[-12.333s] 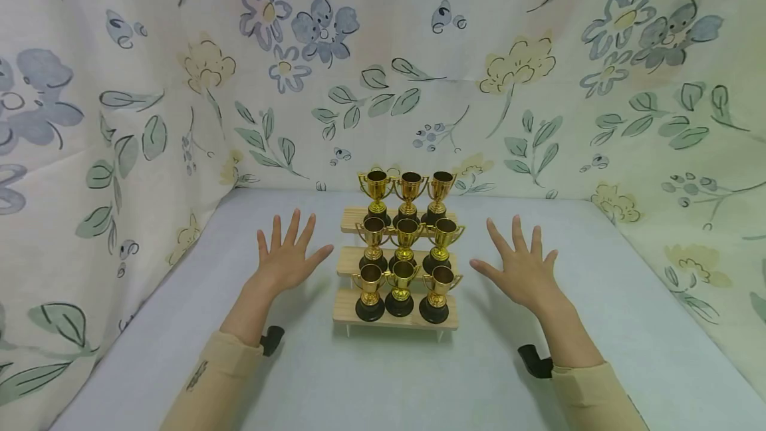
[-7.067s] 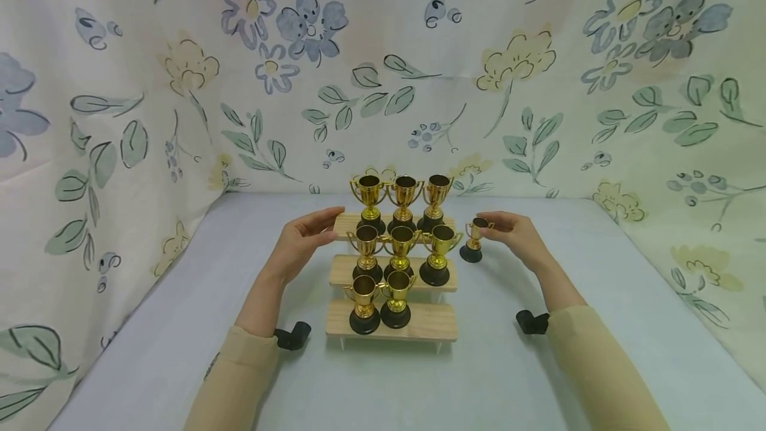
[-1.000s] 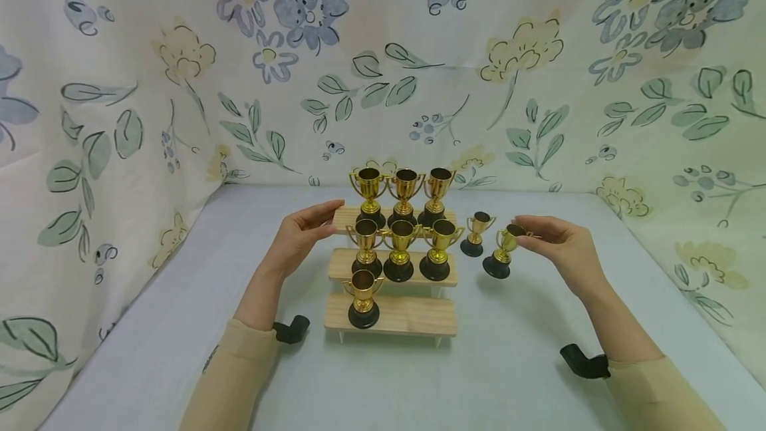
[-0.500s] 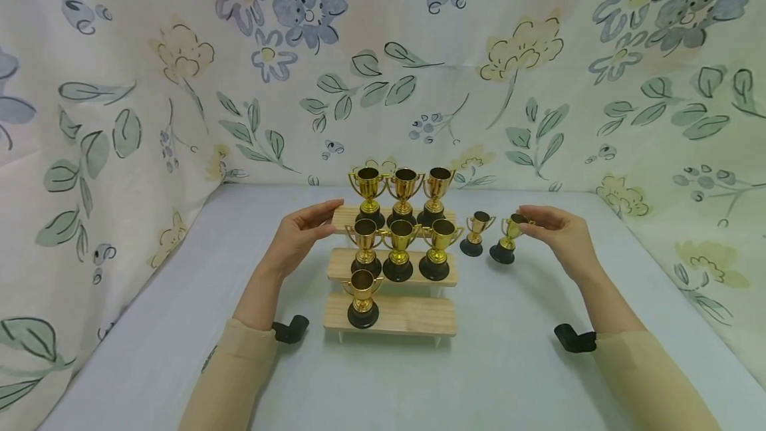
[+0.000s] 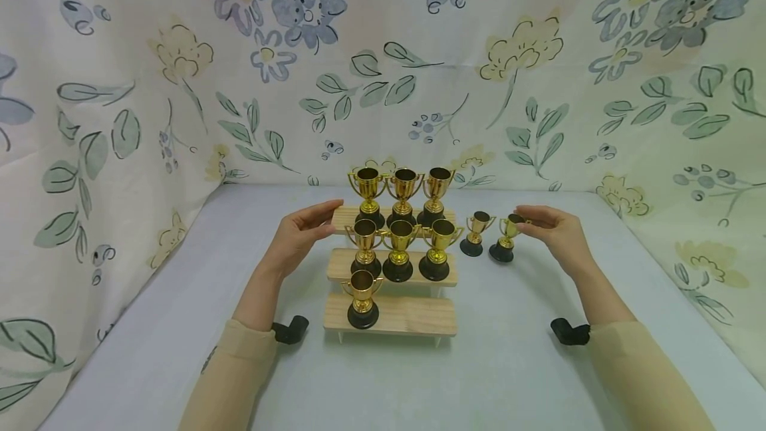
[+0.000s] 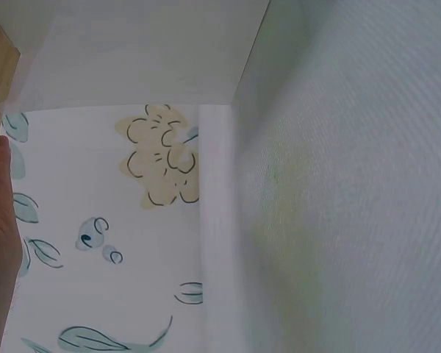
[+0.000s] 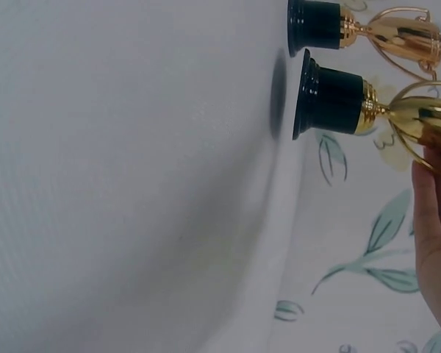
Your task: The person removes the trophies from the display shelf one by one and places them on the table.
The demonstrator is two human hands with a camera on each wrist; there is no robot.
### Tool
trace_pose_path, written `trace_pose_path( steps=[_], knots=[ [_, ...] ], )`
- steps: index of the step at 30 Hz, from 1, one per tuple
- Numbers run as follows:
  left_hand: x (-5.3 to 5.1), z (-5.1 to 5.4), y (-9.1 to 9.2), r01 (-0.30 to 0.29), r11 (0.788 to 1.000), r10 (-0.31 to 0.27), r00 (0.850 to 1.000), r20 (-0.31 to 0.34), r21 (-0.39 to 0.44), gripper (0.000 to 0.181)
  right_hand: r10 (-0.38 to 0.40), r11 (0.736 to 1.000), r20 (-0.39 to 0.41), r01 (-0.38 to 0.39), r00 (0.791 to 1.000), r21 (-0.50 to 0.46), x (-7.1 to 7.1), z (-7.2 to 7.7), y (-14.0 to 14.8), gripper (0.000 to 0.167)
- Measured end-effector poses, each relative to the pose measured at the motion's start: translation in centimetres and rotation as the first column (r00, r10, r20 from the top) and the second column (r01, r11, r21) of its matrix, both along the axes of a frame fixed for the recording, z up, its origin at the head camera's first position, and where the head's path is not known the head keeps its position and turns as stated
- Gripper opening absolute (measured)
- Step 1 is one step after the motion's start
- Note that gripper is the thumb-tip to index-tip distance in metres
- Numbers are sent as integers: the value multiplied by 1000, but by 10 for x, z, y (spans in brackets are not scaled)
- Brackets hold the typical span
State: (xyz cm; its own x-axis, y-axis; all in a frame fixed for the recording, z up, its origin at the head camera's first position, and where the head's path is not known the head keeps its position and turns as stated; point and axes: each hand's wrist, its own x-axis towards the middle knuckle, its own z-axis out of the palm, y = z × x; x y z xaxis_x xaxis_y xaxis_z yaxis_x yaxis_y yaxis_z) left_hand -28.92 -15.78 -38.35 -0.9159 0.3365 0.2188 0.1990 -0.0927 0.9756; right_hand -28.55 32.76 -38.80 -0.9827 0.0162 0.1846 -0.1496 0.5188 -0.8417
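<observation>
There are nine trophies (image 5: 399, 242) on and beside three boards (image 5: 413, 316): three up top, three midway, one at the bottom, two alongside. One left hand (image 5: 294, 238), one right hand (image 5: 561, 235) and two sleeves (image 5: 643, 368) show.

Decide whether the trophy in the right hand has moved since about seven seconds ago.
Yes: judged against the bottom shelf, where it stood then, the trophy in the right hand has moved rightward and farther back.
</observation>
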Motion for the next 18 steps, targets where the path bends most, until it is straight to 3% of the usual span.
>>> trace_pose_path(
  steps=[18],
  knots=[
    [-1, -1, -1, 4, 1000, -4, 1000, -3, 0, 56, -7, 1000, -2, 7, 1000, 10, -4, -6, -1, 54]
  ],
)
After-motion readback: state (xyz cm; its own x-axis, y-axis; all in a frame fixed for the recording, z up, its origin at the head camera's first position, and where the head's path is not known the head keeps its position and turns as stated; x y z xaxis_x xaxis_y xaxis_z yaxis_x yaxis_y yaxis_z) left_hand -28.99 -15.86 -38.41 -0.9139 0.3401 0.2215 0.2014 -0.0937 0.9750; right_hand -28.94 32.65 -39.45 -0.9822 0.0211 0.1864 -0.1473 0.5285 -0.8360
